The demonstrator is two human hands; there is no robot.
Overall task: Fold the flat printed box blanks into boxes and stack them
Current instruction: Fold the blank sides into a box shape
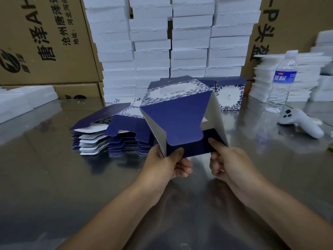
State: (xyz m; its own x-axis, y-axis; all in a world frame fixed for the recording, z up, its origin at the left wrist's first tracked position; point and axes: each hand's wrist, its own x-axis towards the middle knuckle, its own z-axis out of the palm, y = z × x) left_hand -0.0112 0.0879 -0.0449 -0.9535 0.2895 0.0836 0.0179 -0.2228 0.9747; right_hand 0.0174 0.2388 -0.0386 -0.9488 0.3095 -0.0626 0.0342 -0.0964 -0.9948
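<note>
One brown carton (45, 42) is noted at ten o'clock, printed in black with 唐泽, 沧州唐泽 and 地址:河北河间. Flat blanks (111, 136), navy with white undersides, are piled on the steel table (45, 177) at nine o'clock from the held box.

Left hand (167, 163): wrapped round the box's lower left corner, thumb laid on the navy flap, fingers curled underneath.

Half-folded box (178, 116): held off the table at centre, open end tilted toward the camera, leaf-patterned panel on top; its small print cannot be read.

Right hand (227, 159): the lower right edge is pinched, thumb pressed on the inner flap, fingers curled below.

At one o'clock a finished box (230, 94) stands against white foam stacks (171, 42). At two o'clock a water bottle (281, 82) is seen, blue label unreadable, a white controller (301, 121) near it. Behind, a second carton (288, 24) shows P头.
</note>
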